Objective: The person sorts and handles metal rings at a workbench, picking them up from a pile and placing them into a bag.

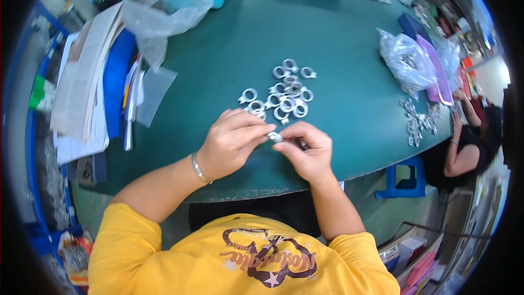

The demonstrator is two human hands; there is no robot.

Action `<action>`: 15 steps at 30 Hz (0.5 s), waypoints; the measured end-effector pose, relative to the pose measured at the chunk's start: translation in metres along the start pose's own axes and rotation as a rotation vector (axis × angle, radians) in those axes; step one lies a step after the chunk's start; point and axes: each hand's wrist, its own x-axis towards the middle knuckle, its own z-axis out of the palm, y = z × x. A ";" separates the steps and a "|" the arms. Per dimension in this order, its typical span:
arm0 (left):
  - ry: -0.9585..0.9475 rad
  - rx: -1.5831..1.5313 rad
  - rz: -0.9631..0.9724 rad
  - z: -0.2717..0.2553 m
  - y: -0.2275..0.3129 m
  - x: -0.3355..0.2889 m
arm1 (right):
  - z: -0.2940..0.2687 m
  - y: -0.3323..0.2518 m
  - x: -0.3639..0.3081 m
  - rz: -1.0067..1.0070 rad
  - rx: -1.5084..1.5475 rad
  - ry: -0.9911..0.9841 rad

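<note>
"What's between those hands?"

"A small silvery metal piece [275, 137], just on the near side of the ring heap [286, 98]. The left hand [232, 139] has its grip pinched on one end, thumb against fingertips; the right hand's [310, 150] grip is closed on the other end."

"Anything else in that right one?"

"Something dark shows by its curled fingers, but I can't tell what."

"And the heap itself?"

"Silvery rings, several with a small lug, overlapping on the green desk [218, 49]. One ring [308, 72] lies apart, at the heap's far right."

"What's around it?"

"Well left of the heap, stacked papers [87, 87]; beyond it on that side, a clear plastic bag [166, 11]. Well to its right, a bag of parts [406, 63] beside a purple tray [435, 74]."
</note>
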 end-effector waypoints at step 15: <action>0.776 -0.629 0.978 -0.067 0.107 0.038 | -0.209 -0.030 0.099 -0.198 -0.754 0.791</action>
